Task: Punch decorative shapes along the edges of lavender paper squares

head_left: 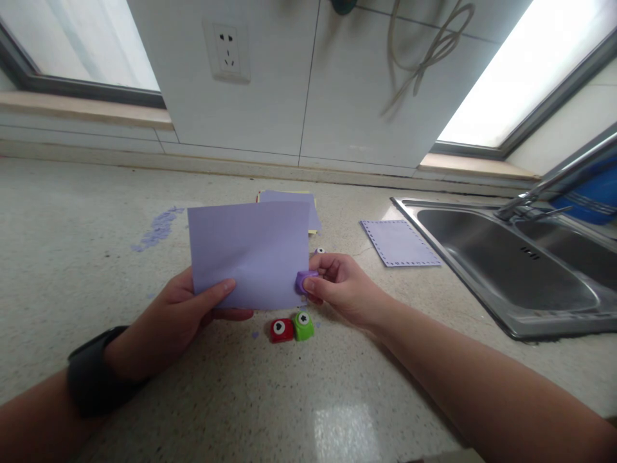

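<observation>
A plain lavender sheet of paper [248,251] is held above the counter. My left hand [186,305] grips its lower left, thumb on top and fingers underneath. In my right hand [342,286] is a small purple craft punch [306,281], pinched between thumb and fingers at the sheet's lower right edge. Whether the paper sits in the punch's slot is hard to see. Just below lie a red punch [281,330] with a heart on its white button and a green punch [303,326] with a flower shape. Another punch [320,251] shows partly behind my right hand.
Behind the held sheet is a stack of coloured paper [289,195]. A lavender sheet with a punched border [400,243] lies beside the steel sink [513,328]. Small lavender cutouts [159,230] are scattered at left. The tiled wall has a socket [226,50] and a looped cable [434,51].
</observation>
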`<state>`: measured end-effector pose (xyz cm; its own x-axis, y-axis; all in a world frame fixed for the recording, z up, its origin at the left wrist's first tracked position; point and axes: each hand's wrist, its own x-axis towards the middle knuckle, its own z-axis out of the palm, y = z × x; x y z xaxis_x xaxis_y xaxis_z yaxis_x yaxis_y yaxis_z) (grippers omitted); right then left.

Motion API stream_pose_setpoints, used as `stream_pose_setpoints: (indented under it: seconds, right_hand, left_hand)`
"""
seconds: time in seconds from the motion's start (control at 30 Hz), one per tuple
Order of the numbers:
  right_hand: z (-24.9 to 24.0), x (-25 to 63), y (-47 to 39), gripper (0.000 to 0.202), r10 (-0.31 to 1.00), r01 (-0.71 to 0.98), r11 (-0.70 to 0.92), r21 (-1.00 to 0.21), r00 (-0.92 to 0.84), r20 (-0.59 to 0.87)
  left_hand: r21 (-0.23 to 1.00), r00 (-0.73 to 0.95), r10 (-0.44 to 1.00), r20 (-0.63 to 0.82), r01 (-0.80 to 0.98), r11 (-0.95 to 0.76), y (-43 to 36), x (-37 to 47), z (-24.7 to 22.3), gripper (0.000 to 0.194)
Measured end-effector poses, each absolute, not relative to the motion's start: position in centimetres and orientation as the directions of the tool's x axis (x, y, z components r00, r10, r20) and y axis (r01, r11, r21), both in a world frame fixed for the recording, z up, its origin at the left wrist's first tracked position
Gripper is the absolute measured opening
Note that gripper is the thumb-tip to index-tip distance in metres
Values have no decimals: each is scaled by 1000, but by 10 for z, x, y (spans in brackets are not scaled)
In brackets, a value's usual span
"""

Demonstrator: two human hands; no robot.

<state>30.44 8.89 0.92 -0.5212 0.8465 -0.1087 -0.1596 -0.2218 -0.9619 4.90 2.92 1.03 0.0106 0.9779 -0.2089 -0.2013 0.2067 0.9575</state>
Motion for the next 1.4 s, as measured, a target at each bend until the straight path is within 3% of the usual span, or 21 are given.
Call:
stream_pose_setpoints:
  seconds: [0.37,0.77,0.97,1.13,1.4]
  right_hand:
    - [2,311,92,38,827,-145,-215,-966,-553,-102]
    - [12,325,103,22,903,-151,-178,-972,-417,-100]
    - [10,339,113,22,907,168,38,-985,-419,-36]
    - [19,345,111,17,811,460,368,-808,-584,37]
    - [31,342,101,14,659,486,658,-574,-741,128]
  left_hand:
    - [954,-3,980,-200,-230,194,30,50,10,33]
    - [944,-41,989,-140,-308,120,34,46,-3,46]
    - [936,-61,990,-128,-338,100,37,43,-9,47]
    - [939,-83,990,-111,-335,77,37,42,-10,49]
    - [948,-105,991,-77,-317,40,38,43,-8,48]
